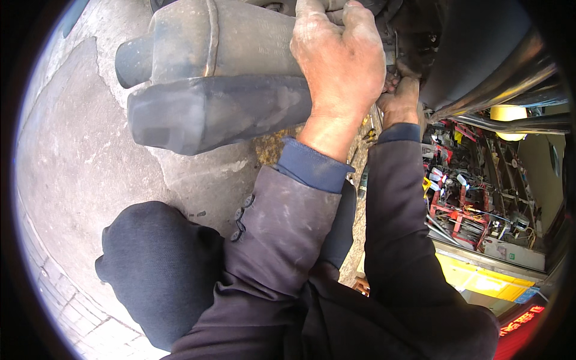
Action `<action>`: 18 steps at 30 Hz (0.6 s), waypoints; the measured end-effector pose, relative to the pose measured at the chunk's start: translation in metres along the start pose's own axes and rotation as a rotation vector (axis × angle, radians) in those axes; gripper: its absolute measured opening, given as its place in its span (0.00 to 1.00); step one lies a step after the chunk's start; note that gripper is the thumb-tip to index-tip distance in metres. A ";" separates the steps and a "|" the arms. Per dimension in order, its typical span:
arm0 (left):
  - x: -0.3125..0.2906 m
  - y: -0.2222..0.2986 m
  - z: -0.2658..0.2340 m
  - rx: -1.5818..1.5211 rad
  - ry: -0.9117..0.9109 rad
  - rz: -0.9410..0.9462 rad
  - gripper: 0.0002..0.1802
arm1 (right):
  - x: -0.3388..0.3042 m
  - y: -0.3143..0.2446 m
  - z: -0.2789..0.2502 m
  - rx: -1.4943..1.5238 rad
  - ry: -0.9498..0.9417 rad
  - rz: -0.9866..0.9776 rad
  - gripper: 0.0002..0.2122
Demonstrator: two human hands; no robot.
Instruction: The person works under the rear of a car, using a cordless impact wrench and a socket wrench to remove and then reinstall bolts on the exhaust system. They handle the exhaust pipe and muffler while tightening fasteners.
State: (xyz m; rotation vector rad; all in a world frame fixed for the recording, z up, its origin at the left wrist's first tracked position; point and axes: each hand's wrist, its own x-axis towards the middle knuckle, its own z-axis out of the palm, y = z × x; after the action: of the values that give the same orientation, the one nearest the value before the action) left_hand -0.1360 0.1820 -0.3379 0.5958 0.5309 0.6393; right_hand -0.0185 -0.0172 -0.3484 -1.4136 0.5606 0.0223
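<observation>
A worn grey muffler [252, 36] with a short dark outlet lies across the upper middle. Below it runs a dark, box-shaped cover [174, 114]. My left hand [342, 66] is over the muffler's right end, its fingers curled inward at the top edge of the picture. Whatever those fingers grip is cut off from view. Just right of it and lower, my right hand [401, 103] reaches in among dark vehicle parts [414, 42]. Its thumb and fingertips are drawn together on something too small and shaded to name.
A dark curved body panel [480, 48] and a shiny metal bar [522, 124] close off the upper right. Beyond stand a cluttered rack of red-handled tools [462, 210] and a yellow-fronted cabinet [480, 279]. My knee [159, 264] rises at lower left over cracked concrete [78, 162].
</observation>
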 end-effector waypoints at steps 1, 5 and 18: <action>0.000 -0.002 0.000 0.020 0.005 -0.015 0.09 | -0.005 0.001 0.005 -0.069 0.018 -0.021 0.08; 0.003 -0.007 0.001 -0.003 0.023 0.119 0.09 | -0.021 0.001 0.024 -0.121 0.065 0.006 0.10; -0.001 0.000 0.000 0.053 0.025 0.164 0.09 | -0.002 0.024 0.087 -0.984 -0.336 -0.844 0.13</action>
State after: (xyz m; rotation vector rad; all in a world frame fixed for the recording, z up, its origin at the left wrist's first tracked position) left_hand -0.1371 0.1812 -0.3374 0.6873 0.5274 0.7909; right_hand 0.0027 0.0688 -0.3651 -2.4468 -0.4442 -0.1574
